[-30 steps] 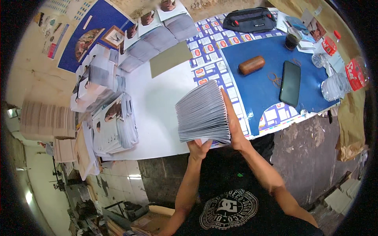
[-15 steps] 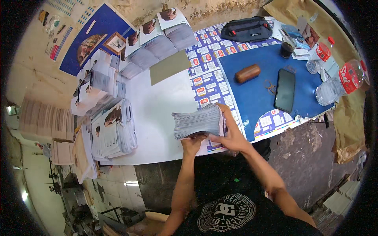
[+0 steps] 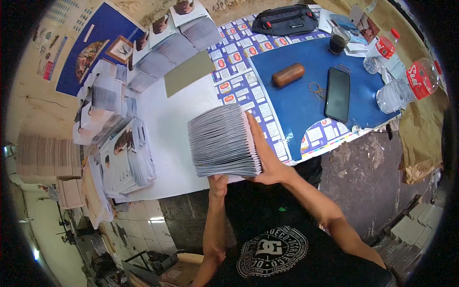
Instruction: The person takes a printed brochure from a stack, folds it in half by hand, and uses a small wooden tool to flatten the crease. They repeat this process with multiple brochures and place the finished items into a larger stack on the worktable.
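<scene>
A thick stack of folded grey printed sheets (image 3: 222,141) is held upright on edge above the white table top (image 3: 169,124). My right hand (image 3: 265,153) lies flat along the stack's right side. Under the stack's near lower edge my left hand (image 3: 218,184) grips it, mostly hidden by the paper.
Piles of printed booklets (image 3: 124,158) lie at the left and along the back. On the blue sheet (image 3: 306,95) to the right lie a brown cylinder (image 3: 288,75), a black phone (image 3: 337,94), rubber bands, a dark cup and plastic bottles (image 3: 404,86). A black pouch (image 3: 284,20) sits at the back.
The stack was tipped down flat against the table half a second ago; now it is raised again with its broad edge facing me, both hands still on it.
</scene>
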Demonstrator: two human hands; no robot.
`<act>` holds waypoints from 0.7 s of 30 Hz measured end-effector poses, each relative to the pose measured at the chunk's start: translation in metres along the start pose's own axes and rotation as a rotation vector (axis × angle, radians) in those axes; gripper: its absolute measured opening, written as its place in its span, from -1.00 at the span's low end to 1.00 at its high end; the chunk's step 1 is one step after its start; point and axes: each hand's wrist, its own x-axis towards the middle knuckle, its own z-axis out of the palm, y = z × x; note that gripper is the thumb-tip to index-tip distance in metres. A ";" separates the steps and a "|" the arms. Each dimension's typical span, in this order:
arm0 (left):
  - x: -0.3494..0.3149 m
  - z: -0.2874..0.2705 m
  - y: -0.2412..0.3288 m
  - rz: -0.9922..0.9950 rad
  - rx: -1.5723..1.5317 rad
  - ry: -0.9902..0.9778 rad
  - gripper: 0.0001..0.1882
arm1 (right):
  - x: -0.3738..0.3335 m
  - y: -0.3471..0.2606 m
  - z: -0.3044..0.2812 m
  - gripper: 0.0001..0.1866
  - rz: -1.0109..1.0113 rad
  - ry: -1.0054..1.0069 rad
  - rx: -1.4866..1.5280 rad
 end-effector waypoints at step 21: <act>-0.002 0.010 -0.023 0.228 0.301 -0.069 -0.32 | 0.000 0.009 0.010 0.15 0.007 0.105 -0.009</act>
